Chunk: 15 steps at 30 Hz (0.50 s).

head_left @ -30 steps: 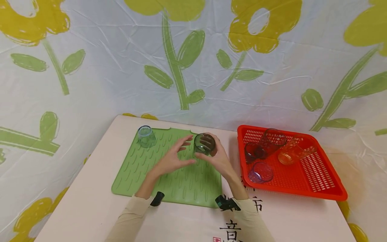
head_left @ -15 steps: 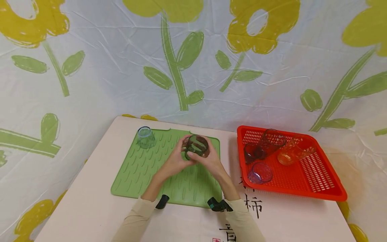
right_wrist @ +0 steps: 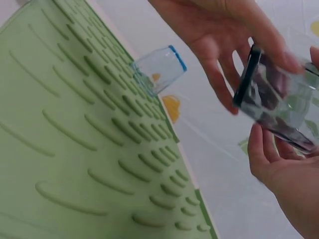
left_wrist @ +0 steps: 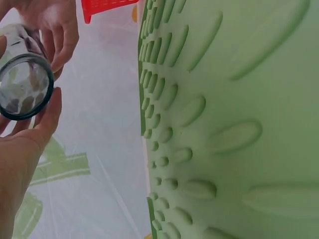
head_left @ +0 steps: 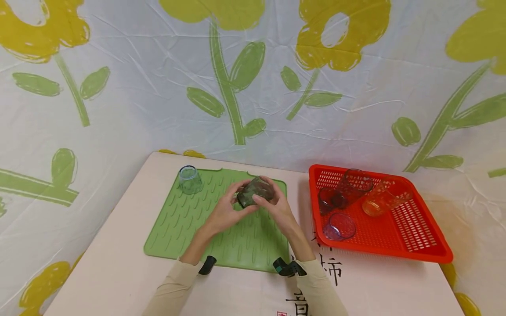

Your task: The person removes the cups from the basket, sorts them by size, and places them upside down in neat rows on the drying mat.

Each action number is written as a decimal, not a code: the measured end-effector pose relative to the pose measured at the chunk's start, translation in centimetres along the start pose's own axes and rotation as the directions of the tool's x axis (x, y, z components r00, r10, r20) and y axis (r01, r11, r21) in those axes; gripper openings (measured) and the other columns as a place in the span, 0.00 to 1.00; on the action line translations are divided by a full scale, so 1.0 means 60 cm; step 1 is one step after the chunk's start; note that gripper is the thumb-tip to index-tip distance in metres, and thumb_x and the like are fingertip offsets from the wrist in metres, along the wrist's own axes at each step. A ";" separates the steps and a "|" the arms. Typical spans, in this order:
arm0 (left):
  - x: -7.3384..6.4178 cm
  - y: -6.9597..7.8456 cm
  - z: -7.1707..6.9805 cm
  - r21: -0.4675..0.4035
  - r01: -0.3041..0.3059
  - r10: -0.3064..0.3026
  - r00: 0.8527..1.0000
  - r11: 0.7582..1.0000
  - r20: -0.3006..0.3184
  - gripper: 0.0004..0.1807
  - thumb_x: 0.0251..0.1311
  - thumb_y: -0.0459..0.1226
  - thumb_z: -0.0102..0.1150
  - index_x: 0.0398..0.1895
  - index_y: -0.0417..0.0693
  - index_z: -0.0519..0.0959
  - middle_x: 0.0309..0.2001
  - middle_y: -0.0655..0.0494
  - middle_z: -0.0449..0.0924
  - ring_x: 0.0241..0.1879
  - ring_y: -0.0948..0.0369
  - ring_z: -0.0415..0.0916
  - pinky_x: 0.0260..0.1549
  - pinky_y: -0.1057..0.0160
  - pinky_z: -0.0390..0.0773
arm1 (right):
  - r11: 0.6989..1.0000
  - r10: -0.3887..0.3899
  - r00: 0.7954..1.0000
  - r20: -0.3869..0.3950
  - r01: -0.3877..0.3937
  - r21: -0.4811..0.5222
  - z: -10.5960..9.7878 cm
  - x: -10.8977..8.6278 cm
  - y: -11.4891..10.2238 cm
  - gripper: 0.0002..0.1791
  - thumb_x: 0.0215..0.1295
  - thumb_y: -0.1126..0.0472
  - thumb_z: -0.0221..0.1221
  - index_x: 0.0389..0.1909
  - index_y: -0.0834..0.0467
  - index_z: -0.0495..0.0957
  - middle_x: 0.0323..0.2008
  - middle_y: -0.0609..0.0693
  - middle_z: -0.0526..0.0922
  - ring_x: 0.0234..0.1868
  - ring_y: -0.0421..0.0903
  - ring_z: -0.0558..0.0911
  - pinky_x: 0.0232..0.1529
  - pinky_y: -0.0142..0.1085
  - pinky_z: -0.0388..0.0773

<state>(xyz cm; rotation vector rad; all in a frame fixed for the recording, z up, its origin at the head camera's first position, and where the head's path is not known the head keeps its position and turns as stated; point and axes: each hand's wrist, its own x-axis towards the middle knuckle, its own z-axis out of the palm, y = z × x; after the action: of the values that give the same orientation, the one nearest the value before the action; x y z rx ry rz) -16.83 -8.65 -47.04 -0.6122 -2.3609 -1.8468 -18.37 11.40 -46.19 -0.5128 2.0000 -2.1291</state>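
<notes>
Above the green ridged drying mat (head_left: 189, 232), a dark smoky drinking glass (head_left: 254, 192) is held between both hands. It lies tilted, with its dark rim toward the left hand (head_left: 223, 216). The thumb and fingers of the right hand (head_left: 281, 213) grip its base end and side. In the left wrist view, the round mouth of the glass (left_wrist: 25, 87) faces the camera. Left-hand fingers are bent around the rim end in the right wrist view, where the glass (right_wrist: 284, 99) shows faceted sides. A pale blue glass (head_left: 190, 180) stands upside down on the mat's far left corner.
To the right sits a red plastic basket (head_left: 403, 255). In it lie a purple glass (head_left: 341, 227), an orange glass (head_left: 375, 204) and dark glasses (head_left: 354, 184). A flower-patterned cloth (head_left: 166, 109) hangs behind the table (head_left: 114, 263).
The left hand has come in from the left and joined the right on the smoky glass. The glass has moved slightly left and been turned from mouth up to tilted over, rim lower left.
</notes>
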 end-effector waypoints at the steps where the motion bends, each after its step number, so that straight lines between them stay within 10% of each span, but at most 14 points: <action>1: -0.001 0.001 -0.002 -0.008 -0.003 0.003 1.000 1.000 0.005 0.39 0.62 0.41 0.74 0.75 0.57 0.67 0.69 0.56 0.69 0.65 0.54 0.69 0.58 0.42 0.74 | 1.000 0.004 1.000 0.006 -0.004 -0.008 -0.002 -0.001 0.000 0.37 0.72 0.56 0.64 0.78 0.45 0.61 0.74 0.53 0.66 0.73 0.54 0.67 0.68 0.53 0.69; 6: -0.002 0.002 -0.014 -0.089 0.001 0.000 1.000 0.996 0.014 0.35 0.66 0.37 0.70 0.75 0.48 0.68 0.69 0.50 0.70 0.67 0.52 0.70 0.65 0.50 0.72 | 1.000 0.026 0.998 0.051 -0.025 -0.016 -0.010 -0.005 0.000 0.36 0.74 0.57 0.62 0.79 0.44 0.59 0.76 0.52 0.62 0.76 0.55 0.62 0.69 0.59 0.65; 15: 0.005 0.012 -0.033 -0.159 0.034 -0.030 0.999 0.987 0.031 0.33 0.64 0.35 0.71 0.72 0.47 0.71 0.66 0.46 0.73 0.67 0.49 0.71 0.66 0.49 0.71 | 0.999 0.037 0.988 0.150 -0.041 0.024 -0.018 -0.007 -0.005 0.34 0.70 0.57 0.66 0.72 0.57 0.63 0.67 0.60 0.70 0.67 0.56 0.74 0.57 0.39 0.78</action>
<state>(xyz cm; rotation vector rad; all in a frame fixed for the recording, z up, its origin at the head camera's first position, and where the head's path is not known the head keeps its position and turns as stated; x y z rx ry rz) -17.18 -10.31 -45.78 -0.6228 -2.2678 -2.0698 -18.37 12.60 -46.00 -0.6046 1.8830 -2.0277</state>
